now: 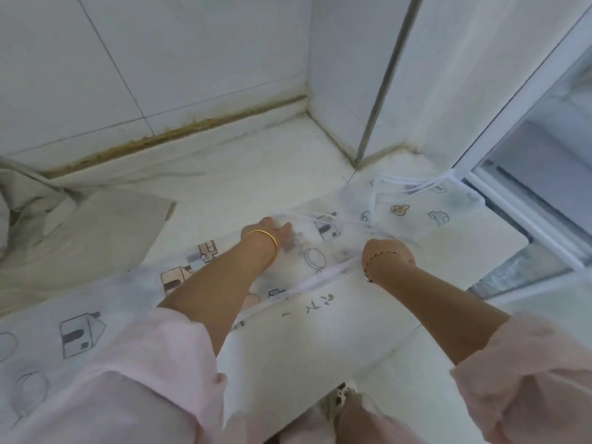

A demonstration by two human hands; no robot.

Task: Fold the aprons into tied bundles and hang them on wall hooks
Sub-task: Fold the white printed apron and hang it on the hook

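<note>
"Where do the aprons lie?"

"A beige cloth [96, 232] is crumpled at the left edge of the counter [256, 161]; the printed apron [80, 331] stretches flat from the near left edge to the far right corner, its white strings [400, 182] looped beside the window frame [512, 203]."

"And your hands?"

"Both are on the printed apron near its middle; my left hand [272, 230] has its fingers bent down onto the cloth, too blurred to tell whether they pinch it; my right hand [387, 254] is curled round the apron's white hem."

Printed apron [80, 328], beige apron [96, 232] on counter [256, 161]
</note>
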